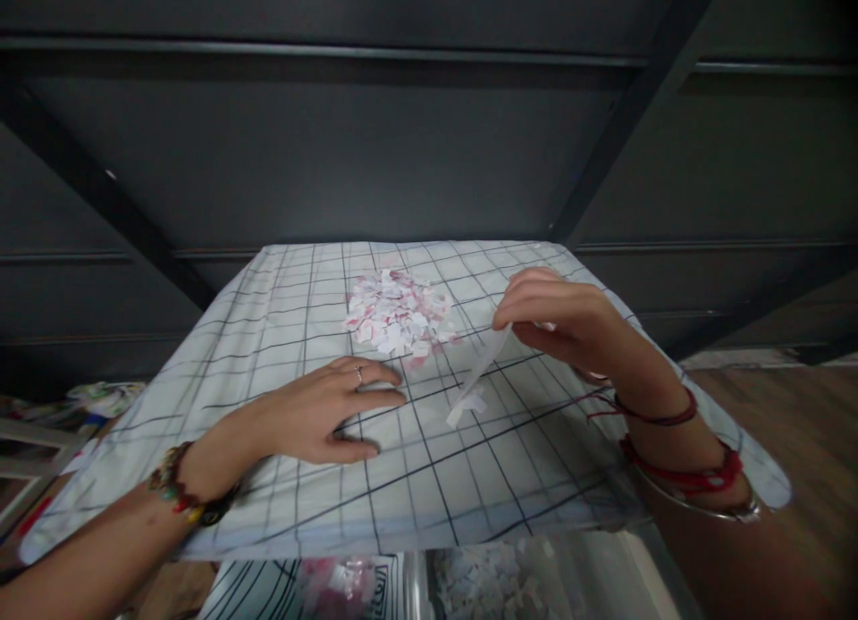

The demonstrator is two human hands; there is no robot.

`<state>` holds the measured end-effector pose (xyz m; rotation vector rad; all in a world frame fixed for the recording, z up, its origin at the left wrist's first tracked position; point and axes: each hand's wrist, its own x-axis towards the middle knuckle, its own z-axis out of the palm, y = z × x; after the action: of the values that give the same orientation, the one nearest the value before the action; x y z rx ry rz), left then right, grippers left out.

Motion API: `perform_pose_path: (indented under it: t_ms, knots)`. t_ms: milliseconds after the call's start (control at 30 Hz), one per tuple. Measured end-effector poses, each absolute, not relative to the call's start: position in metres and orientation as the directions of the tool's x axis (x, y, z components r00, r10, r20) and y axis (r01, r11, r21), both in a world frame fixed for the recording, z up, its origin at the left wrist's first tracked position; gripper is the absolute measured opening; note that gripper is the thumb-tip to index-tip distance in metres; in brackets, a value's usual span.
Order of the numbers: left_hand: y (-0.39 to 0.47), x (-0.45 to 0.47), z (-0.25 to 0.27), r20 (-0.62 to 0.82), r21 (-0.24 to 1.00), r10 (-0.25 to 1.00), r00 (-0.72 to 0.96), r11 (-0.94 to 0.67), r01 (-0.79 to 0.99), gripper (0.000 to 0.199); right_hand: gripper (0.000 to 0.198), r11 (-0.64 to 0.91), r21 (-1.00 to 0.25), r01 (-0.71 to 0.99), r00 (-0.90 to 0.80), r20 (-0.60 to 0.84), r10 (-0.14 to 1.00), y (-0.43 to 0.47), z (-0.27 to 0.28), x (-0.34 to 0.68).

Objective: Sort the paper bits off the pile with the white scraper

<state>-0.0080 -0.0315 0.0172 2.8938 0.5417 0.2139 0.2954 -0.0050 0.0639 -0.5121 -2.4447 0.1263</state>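
Clear plastic bags [509, 584] of paper scraps lie nearest the camera, below the front edge of the grid-patterned cloth [509, 477], which serves as the landmark throughout.

Right hand [563, 321]: thumb and forefinger are closed in a pinch on the upper end of a narrow white paper strip [479, 374]; the remaining fingers are curled loosely. The strip hangs diagonally down from the pinch, its lower end touching or just above the cloth right of the cloth's centre; contact cannot be confirmed. The hand is raised above the cloth's right half. Red cords and a metal bangle [697, 504] sit on the right wrist, which crosses the cloth's right edge.

Left hand [322, 414]: fingers are extended and spread, palm down, pressed flat on the cloth near its centre, holding nothing. A ring [359, 375] is on one finger. A beaded bracelet [178, 490] circles the left wrist above the cloth's front left part.

Pile of torn paper pieces [399, 321], white with pink and red, lies on the cloth's far half, beyond the left fingertips and just left of the right hand, apart from both.

Dark panelled wall [375, 155] with diagonal braces stands behind the cloth's far edge. Wooden floor [791, 414] shows to the right of the cloth.
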Motion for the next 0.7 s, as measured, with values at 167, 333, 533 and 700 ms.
perform_pose_path:
  t_ms: [167, 333, 533, 700]
  knots:
    - [-0.033, -0.005, 0.012, 0.119, 0.188, 0.365, 0.923, -0.921, 0.340, 0.046, 0.013, 0.933, -0.202, 0.297, -0.734, 0.577, 0.359, -0.004, 0.062, 0.296]
    - [-0.036, -0.001, 0.009, 0.114, 0.091, 0.353, 0.929, -0.935, 0.344, 0.046, 0.015, 0.917, -0.129, 0.377, -0.708, 0.599, 0.375, -0.003, 0.063, 0.298]
    - [-0.047, -0.001, 0.008, 0.082, -0.038, 0.363, 0.928, -0.929, 0.367, 0.042, 0.022, 0.839, 0.034, 0.544, -0.681, 0.601, 0.418, -0.008, 0.072, 0.292]
    - [-0.056, -0.005, 0.005, 0.122, -0.018, 0.414, 0.902, -0.908, 0.419, 0.040, 0.025, 0.698, 0.154, 0.699, -0.653, 0.534, 0.537, -0.022, 0.072, 0.303]
